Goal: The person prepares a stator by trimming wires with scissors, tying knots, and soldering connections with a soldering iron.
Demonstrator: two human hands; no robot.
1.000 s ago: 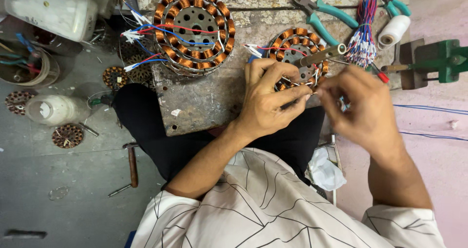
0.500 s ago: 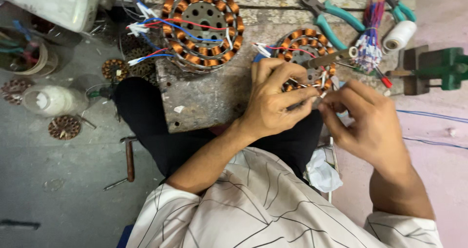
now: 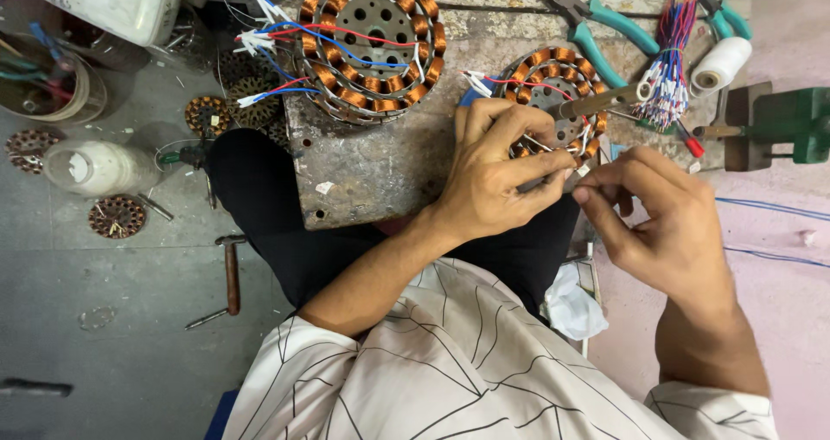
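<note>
So your left hand [image 3: 497, 176] is resting right on the near edge of the small copper-wound stator [image 3: 553, 94], fingers curled and pinching a thin white-sleeved wire lead [image 3: 553, 150] between thumb and forefinger. Your right hand [image 3: 661, 220] sits at about 4 o'clock from the stator, fingertips closed on the free end of that same lead, just beside the left thumb. The stator lies flat on the worn metal bench [image 3: 380, 168], at roughly 12 o'clock from both hands, with the left hand clearly the nearer one since it's actually touching the windings. The lead runs mostly left to right, 9 to 3 o'clock, between your two pinches. A bigger stator [image 3: 372, 34] sits at 10 o'clock, well apart, and teal-handled pliers [image 3: 605, 29] plus a bundle of coloured wires [image 3: 670, 68] lie at 1 o'clock, untouched.
</note>
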